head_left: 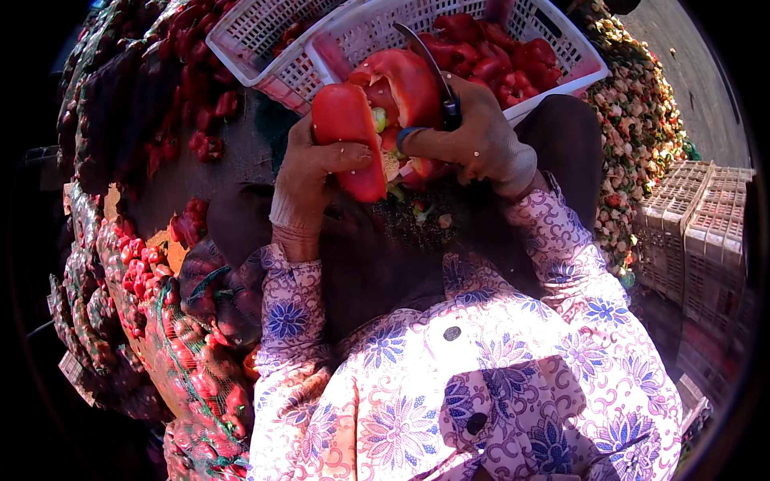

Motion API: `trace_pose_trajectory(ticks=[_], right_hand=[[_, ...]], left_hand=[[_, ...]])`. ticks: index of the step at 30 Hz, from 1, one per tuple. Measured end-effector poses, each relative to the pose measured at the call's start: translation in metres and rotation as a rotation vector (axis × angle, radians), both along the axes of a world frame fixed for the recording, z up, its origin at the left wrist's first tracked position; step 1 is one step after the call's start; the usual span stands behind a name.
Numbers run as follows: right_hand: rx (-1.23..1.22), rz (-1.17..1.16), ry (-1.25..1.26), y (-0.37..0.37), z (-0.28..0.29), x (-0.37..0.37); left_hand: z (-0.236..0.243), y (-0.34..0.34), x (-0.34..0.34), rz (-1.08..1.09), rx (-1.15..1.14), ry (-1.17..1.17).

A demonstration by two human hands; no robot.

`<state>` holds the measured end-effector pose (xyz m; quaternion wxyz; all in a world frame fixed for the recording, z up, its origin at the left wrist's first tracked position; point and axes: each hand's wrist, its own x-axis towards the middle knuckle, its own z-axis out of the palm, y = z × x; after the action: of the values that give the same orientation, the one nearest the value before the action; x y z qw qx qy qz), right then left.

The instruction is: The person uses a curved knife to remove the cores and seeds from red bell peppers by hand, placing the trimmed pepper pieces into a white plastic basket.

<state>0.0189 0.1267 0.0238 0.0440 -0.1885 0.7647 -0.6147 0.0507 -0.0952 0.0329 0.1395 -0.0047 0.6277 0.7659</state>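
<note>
My left hand (309, 168) grips the left half of a split red pepper (349, 120), thumb across its skin. My right hand (481, 136) holds a curved black-handled knife (449, 104), blade pointing up, and also presses on the right half of the pepper (397, 84). The pepper is pulled apart over my lap, showing pale seeds and core (391, 160) with a bit of green. Both hands have pale cuffs at the wrists. Small bits hang or fall below the pepper.
Two white plastic baskets (581, 64) stand ahead, the right one holding red peppers (529, 64). Loose peppers (140, 264) and mesh sacks (192, 361) of peppers lie left. A heap of cores (626, 112) and stacked crates (714, 224) are at right.
</note>
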Motion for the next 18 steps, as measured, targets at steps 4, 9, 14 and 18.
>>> trace_pose_trajectory(ticks=[4, 9, 14, 18], right_hand=[[-0.063, -0.124, -0.287, -0.005, 0.006, 0.032], [-0.058, -0.171, 0.191, 0.003, -0.035, 0.042], [-0.079, -0.070, -0.028, 0.008, -0.024, 0.052], [-0.042, -0.119, 0.075, 0.025, -0.022, 0.051]], left_hand=[[0.001, 0.023, 0.010, 0.296, 0.033, 0.140], [-0.010, 0.045, 0.042, 0.429, -0.240, 0.113], [-0.023, 0.038, 0.058, 0.411, -0.226, 0.062], [-0.011, 0.038, 0.059, 0.370, -0.515, 0.385]])
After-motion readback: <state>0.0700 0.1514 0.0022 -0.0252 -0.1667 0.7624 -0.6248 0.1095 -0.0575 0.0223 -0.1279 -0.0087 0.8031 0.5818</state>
